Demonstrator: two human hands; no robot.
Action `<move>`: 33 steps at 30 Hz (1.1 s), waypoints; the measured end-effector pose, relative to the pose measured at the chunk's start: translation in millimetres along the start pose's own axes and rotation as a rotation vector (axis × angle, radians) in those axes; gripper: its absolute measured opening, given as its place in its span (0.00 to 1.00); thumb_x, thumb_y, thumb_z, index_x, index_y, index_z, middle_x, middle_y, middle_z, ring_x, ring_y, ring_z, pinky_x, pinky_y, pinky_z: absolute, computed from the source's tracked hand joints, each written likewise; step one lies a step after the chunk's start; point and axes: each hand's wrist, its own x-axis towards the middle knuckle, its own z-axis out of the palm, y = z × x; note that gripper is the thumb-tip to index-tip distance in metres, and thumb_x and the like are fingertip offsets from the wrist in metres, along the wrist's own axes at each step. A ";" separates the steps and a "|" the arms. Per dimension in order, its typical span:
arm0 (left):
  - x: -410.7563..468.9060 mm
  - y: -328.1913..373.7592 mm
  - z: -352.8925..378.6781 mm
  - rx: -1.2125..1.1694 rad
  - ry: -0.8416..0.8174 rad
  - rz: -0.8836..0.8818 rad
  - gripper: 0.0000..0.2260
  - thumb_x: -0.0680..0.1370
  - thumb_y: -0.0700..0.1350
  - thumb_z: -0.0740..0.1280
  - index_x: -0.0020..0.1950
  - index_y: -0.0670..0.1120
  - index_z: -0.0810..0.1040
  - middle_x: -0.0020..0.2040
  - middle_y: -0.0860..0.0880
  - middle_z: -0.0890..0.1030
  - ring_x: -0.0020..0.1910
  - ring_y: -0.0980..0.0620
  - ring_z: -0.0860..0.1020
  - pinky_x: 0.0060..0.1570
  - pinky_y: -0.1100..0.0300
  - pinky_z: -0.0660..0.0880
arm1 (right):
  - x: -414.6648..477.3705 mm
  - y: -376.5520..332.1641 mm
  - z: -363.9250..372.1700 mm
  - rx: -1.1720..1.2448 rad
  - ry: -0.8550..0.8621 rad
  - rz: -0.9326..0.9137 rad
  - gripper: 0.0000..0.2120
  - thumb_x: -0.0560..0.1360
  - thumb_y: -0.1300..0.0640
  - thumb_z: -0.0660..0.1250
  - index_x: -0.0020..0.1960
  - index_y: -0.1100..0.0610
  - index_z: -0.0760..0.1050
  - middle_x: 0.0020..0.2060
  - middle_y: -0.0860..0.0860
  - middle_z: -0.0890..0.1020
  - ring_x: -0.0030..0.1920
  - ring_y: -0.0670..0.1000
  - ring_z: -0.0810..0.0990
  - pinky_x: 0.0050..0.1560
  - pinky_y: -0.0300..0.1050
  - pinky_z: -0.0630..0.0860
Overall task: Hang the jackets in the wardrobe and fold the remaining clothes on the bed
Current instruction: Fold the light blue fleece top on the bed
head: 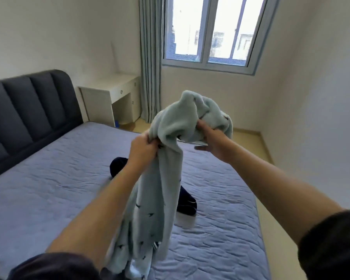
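Both hands hold a pale green fleece garment (154, 199) with small dark marks up in the air over the bed (49, 188). My left hand (143, 146) grips a bunched part of it, and the long rest hangs down from there. My right hand (208, 136) grips the bundled upper part, with the thumb sticking out below. A dark navy garment (187, 201) lies crumpled on the bed behind the hanging cloth, partly hidden by it and by my left forearm.
The bed has a grey-blue quilted cover and a dark padded headboard (28, 110) at the left. A white desk (111, 98) stands in the far corner beside a grey curtain (150, 77) and a window (208, 31). Bare floor (263, 170) runs along the bed's right side.
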 end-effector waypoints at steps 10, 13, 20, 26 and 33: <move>44.1 128.1 10.5 -0.262 0.218 -0.057 0.10 0.77 0.44 0.65 0.35 0.48 0.73 0.36 0.48 0.76 0.37 0.51 0.72 0.33 0.63 0.71 | -69.2 74.6 -31.7 -0.430 -0.107 0.113 0.24 0.70 0.54 0.75 0.62 0.50 0.68 0.49 0.45 0.76 0.51 0.49 0.76 0.53 0.44 0.72; 36.8 83.2 7.6 -0.257 0.177 -0.287 0.07 0.78 0.45 0.62 0.53 0.46 0.76 0.54 0.41 0.79 0.50 0.44 0.76 0.48 0.50 0.77 | -70.1 60.8 -50.1 -0.397 -0.071 0.128 0.10 0.71 0.55 0.72 0.50 0.51 0.75 0.46 0.48 0.80 0.46 0.48 0.79 0.46 0.44 0.76; -40.0 -1.5 50.1 -0.251 -0.387 -0.545 0.06 0.81 0.49 0.61 0.53 0.47 0.73 0.49 0.46 0.80 0.41 0.49 0.81 0.35 0.57 0.77 | -55.4 21.6 -57.8 -0.079 0.174 0.065 0.05 0.75 0.62 0.65 0.50 0.59 0.78 0.44 0.55 0.82 0.47 0.53 0.81 0.48 0.45 0.78; -97.6 -17.5 75.8 -0.317 -0.702 -0.307 0.15 0.74 0.58 0.69 0.56 0.52 0.77 0.49 0.55 0.84 0.47 0.59 0.82 0.40 0.65 0.77 | -34.6 16.7 -57.3 -0.016 0.345 0.228 0.15 0.71 0.55 0.62 0.55 0.60 0.77 0.50 0.57 0.82 0.51 0.55 0.81 0.57 0.52 0.76; -96.9 -16.4 103.2 -0.299 -0.615 -0.312 0.02 0.72 0.46 0.69 0.43 0.49 0.80 0.41 0.51 0.83 0.45 0.50 0.80 0.50 0.53 0.78 | -28.7 23.1 -61.1 0.039 0.414 0.255 0.20 0.74 0.49 0.65 0.61 0.58 0.72 0.49 0.55 0.80 0.51 0.54 0.79 0.57 0.52 0.76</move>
